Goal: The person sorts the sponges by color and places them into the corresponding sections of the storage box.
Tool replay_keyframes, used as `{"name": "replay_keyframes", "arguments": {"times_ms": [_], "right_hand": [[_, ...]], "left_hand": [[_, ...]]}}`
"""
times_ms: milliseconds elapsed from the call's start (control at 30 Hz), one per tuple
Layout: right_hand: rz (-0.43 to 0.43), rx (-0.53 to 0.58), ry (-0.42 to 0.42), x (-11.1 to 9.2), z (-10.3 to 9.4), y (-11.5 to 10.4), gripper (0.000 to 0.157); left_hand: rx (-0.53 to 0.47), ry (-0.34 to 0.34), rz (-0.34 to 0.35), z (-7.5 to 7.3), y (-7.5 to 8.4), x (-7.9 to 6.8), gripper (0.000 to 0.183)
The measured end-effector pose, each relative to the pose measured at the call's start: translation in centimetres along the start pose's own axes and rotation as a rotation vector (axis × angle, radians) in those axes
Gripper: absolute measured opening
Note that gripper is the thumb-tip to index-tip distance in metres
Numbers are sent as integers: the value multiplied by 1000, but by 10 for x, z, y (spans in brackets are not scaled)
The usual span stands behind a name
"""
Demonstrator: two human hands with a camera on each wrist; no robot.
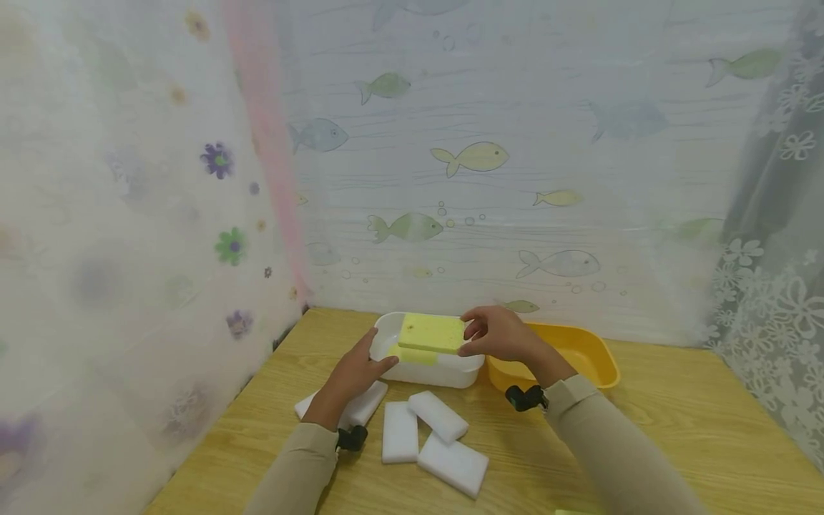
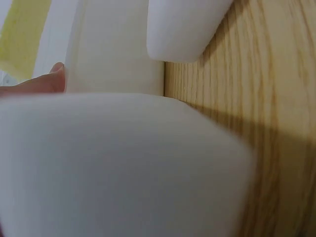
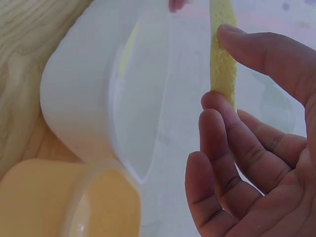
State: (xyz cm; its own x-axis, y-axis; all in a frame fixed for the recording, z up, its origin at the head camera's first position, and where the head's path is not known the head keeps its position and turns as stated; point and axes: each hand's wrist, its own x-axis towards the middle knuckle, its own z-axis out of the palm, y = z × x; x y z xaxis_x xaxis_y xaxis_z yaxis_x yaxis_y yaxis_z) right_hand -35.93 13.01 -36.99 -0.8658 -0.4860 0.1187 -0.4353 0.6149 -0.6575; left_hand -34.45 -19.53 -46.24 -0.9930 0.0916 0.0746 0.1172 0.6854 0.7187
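Observation:
My right hand pinches a yellow sponge by its right end, thumb on one side and fingertips on the other, above a white plastic basin. In the right wrist view the sponge is seen edge-on. Inside the basin lies another yellow sponge. At the basin's left front corner my left hand touches the rim with its fingers spread and extended. The left wrist view shows one fingertip at the basin wall, while a white sponge hides most of that hand.
A yellow-orange basin stands right beside the white one. Several white sponges lie on the wooden table in front of the basins, some partly under my left wrist. A yellow edge shows at the bottom. Patterned curtains hang behind and at the sides.

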Motion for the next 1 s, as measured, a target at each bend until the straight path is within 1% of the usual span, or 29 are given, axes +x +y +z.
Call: {"name": "replay_keyframes", "arguments": {"times_ms": [200,467,633,833,1000], "right_hand": [[25,15,10,12,7,-4,70],[37,4,17,25,13,-11,69],[69,-1,29,33,18,-14,68],[105,4,22,40,26,-15,66],[118,-6,24,43,32,-12,65]], "left_hand": [[1,0,-4,1,0,1,92],[-12,-2,-9,-1,3,-3,95],[-17,-3,-8,-2,5,-4,95],[-19,-5,-9,-2,5,-4,97],[-19,0,-15,-1,4,-4,93]]}}
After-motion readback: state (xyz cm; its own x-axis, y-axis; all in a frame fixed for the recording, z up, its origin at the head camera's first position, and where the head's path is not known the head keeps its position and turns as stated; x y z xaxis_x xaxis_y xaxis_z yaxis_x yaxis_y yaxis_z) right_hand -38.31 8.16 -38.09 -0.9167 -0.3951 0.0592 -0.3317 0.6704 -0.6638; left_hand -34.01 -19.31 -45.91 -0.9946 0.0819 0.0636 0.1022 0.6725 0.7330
